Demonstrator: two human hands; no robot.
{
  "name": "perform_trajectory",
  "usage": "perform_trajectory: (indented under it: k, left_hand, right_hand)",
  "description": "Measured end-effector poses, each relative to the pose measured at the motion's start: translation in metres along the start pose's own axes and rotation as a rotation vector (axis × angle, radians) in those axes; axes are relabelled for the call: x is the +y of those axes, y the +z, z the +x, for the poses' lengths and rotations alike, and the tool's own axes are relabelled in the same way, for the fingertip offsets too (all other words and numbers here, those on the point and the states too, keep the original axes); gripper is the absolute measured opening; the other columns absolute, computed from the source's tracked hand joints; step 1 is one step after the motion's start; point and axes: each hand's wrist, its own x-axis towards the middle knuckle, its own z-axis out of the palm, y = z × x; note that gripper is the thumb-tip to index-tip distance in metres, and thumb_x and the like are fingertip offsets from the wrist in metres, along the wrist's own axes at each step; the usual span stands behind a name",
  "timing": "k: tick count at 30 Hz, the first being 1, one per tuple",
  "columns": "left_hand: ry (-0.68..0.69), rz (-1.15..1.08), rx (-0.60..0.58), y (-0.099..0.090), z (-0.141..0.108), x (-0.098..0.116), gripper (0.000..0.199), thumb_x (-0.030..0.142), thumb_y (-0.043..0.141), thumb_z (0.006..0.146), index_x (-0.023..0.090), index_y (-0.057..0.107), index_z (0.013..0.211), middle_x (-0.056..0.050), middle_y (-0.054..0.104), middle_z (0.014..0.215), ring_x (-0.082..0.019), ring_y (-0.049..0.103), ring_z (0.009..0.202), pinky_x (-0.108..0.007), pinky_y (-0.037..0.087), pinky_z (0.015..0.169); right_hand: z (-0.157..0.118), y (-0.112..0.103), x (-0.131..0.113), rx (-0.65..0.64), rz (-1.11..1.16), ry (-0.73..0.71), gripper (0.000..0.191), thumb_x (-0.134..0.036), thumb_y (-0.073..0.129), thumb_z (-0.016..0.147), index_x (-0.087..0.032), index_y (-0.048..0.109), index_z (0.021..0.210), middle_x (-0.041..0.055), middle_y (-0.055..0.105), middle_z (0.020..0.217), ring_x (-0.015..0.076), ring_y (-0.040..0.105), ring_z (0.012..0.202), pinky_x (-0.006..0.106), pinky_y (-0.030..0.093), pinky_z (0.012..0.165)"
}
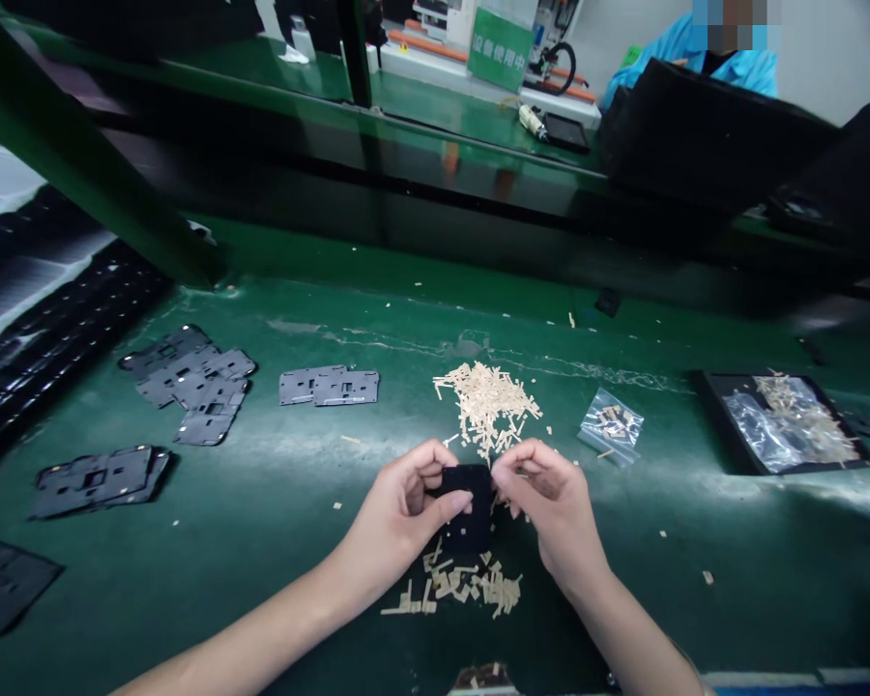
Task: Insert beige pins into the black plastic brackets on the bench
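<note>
A small black plate (467, 527) is held upright by my left hand (413, 503), thumb on its face and fingers curled behind its left edge. My right hand (540, 488) is at the plate's upper right corner, thumb and index finger pinched together; whatever may be between the tips is too small to make out. Behind the plate lies a heap of small tan pieces (487, 401). More tan strips (478, 585) are scattered just below the plate, towards me.
Stacks of dark plates (195, 377) lie at left, with two overlapping plates (330, 386) nearer the middle. A small clear bag (612, 423) and a black tray (725, 435) holding bags are at right. A person in blue (645, 63) is beyond the bench.
</note>
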Motion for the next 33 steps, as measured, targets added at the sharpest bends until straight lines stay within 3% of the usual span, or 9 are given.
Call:
perform_trajectory:
  k: [5, 12, 18, 20, 24, 27, 33]
  left_hand:
    - [-0.006, -0.159, -0.042, -0.002, 0.001, -0.002, 0.014, 0.016, 0.061, 0.076, 0.015, 0.048, 0.076, 0.002, 0.058, 0.068, -0.009, 0.054, 0.062, -0.02, 0.043, 0.059]
    - [-0.029, -0.187, -0.083, -0.003, 0.001, -0.002, 0.014, 0.015, 0.063, 0.076, 0.014, 0.048, 0.076, 0.002, 0.06, 0.065, -0.008, 0.055, 0.061, -0.019, 0.043, 0.058]
    - [-0.067, -0.215, -0.277, -0.007, 0.005, -0.002, 0.015, 0.015, 0.065, 0.072, 0.014, 0.05, 0.077, 0.0, 0.061, 0.067, -0.009, 0.056, 0.06, -0.02, 0.043, 0.057]
    - [-0.048, -0.158, -0.214, -0.006, 0.006, -0.002, 0.019, 0.017, 0.066, 0.071, 0.015, 0.051, 0.083, 0.001, 0.061, 0.071, -0.011, 0.057, 0.065, -0.022, 0.044, 0.06]
    - [0.087, 0.234, 0.079, 0.001, 0.002, -0.001, 0.049, 0.019, 0.074, 0.063, 0.023, 0.05, 0.106, -0.002, 0.061, 0.095, -0.017, 0.056, 0.088, -0.029, 0.045, 0.074]
    - [0.144, 0.418, 0.086, 0.004, -0.002, -0.002, 0.05, 0.019, 0.07, 0.066, 0.026, 0.049, 0.111, -0.002, 0.059, 0.107, -0.019, 0.056, 0.091, -0.032, 0.047, 0.078]
    - [0.255, 0.456, 0.069, 0.001, -0.003, -0.007, 0.043, 0.015, 0.06, 0.075, 0.027, 0.048, 0.115, -0.002, 0.058, 0.109, -0.018, 0.057, 0.093, -0.031, 0.051, 0.075]
  right_hand:
    - [0.004, -0.006, -0.004, -0.061, 0.163, 0.077, 0.016, -0.032, 0.056, 0.082, -0.017, 0.059, 0.078, 0.0003, 0.059, 0.065, 0.0079, 0.046, 0.054, 0.017, 0.034, 0.045]
    - [0.007, -0.007, -0.005, -0.196, 0.262, 0.163, 0.016, -0.024, 0.073, 0.065, -0.016, 0.059, 0.071, -0.0025, 0.053, 0.06, 0.0061, 0.047, 0.05, 0.014, 0.033, 0.038]
    - [0.005, -0.007, -0.005, -0.384, 0.379, 0.209, 0.021, -0.026, 0.075, 0.062, -0.015, 0.057, 0.065, -0.0016, 0.054, 0.058, 0.0062, 0.047, 0.046, 0.014, 0.031, 0.035]
    - [0.002, -0.006, -0.005, -0.307, 0.356, 0.154, 0.02, -0.025, 0.074, 0.063, -0.015, 0.057, 0.066, -0.0019, 0.054, 0.059, 0.0061, 0.046, 0.046, 0.014, 0.031, 0.035]
    - [-0.003, -0.003, -0.003, -0.088, 0.192, -0.008, 0.014, -0.021, 0.071, 0.068, -0.016, 0.058, 0.066, -0.0018, 0.053, 0.063, 0.0067, 0.046, 0.051, 0.016, 0.034, 0.04]
    - [-0.005, 0.0, -0.001, -0.083, 0.131, -0.076, 0.011, -0.02, 0.069, 0.07, -0.017, 0.059, 0.067, -0.0017, 0.053, 0.064, 0.0072, 0.045, 0.052, 0.018, 0.034, 0.043]
    - [-0.007, 0.002, 0.0, -0.126, 0.131, -0.085, 0.008, -0.019, 0.067, 0.072, -0.019, 0.06, 0.069, -0.0022, 0.054, 0.066, 0.0086, 0.047, 0.058, 0.021, 0.037, 0.052]
